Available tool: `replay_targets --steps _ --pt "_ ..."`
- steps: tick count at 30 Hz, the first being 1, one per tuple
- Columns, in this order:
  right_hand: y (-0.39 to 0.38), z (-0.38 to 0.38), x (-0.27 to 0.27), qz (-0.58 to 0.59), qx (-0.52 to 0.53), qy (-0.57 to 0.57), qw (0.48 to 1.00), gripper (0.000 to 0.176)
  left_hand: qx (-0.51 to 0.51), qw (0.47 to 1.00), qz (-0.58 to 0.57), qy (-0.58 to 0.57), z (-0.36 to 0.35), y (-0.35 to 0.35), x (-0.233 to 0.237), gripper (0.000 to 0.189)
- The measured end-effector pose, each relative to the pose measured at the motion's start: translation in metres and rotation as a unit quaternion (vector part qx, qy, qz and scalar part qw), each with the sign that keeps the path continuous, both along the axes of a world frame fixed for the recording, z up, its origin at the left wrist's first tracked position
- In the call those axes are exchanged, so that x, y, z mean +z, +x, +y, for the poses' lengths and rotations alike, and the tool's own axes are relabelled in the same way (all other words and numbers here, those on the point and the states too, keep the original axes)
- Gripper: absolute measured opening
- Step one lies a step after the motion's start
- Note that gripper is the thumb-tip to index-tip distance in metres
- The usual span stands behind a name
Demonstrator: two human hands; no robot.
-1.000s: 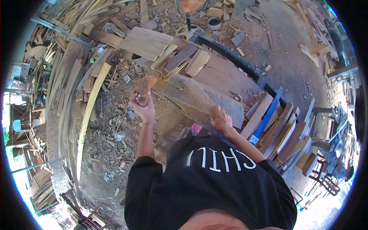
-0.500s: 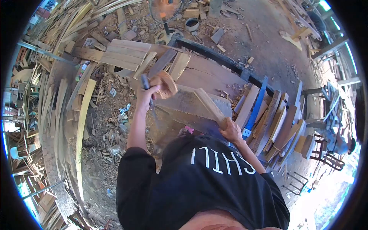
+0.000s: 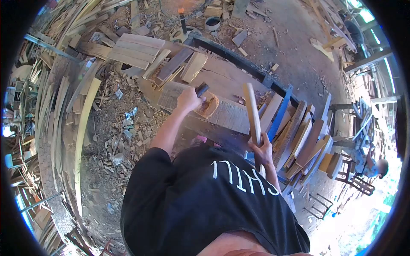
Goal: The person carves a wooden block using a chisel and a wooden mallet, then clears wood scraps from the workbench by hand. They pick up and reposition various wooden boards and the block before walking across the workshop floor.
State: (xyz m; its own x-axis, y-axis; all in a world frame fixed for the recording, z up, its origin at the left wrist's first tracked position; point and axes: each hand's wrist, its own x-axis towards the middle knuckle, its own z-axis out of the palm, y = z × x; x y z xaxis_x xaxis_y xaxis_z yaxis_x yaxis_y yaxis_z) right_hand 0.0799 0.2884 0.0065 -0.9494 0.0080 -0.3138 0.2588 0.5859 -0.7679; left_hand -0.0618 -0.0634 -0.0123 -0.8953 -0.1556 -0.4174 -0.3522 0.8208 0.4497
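Note:
My left hand (image 3: 188,101) is closed round a chisel (image 3: 202,89), whose dark handle sticks out past the fist; its blade is hidden. Right beside that fist, a reddish-brown carved wood block (image 3: 209,106) with a hollowed face rests on a thick wooden board (image 3: 230,116). My right hand (image 3: 262,150) grips a long wooden stick (image 3: 252,109) near its lower end. The stick stands up steeply, apart from the block.
Planks (image 3: 136,50) and short offcuts lie beyond the board. On the right, a blue handsaw (image 3: 280,112) lies among stacked wood strips (image 3: 305,141). Wood chips (image 3: 124,141) litter the ground at left. A fan (image 3: 182,19) stands at the far side.
My left hand has moved right and lowered the chisel and carved block onto the board. The stick in my right hand has swung from leaning left to nearly upright.

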Motion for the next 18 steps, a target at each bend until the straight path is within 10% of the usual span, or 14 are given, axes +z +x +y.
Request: replay_targets --steps 11,18 --pt "-0.024 0.009 0.066 -0.036 0.032 -0.209 0.977 0.054 -0.203 0.963 0.172 -0.042 0.013 0.007 -0.019 0.044" --pt "-0.03 0.015 0.096 0.006 0.014 -0.308 0.951 0.06 -0.124 0.912 0.343 0.186 0.098 0.039 0.082 0.027"
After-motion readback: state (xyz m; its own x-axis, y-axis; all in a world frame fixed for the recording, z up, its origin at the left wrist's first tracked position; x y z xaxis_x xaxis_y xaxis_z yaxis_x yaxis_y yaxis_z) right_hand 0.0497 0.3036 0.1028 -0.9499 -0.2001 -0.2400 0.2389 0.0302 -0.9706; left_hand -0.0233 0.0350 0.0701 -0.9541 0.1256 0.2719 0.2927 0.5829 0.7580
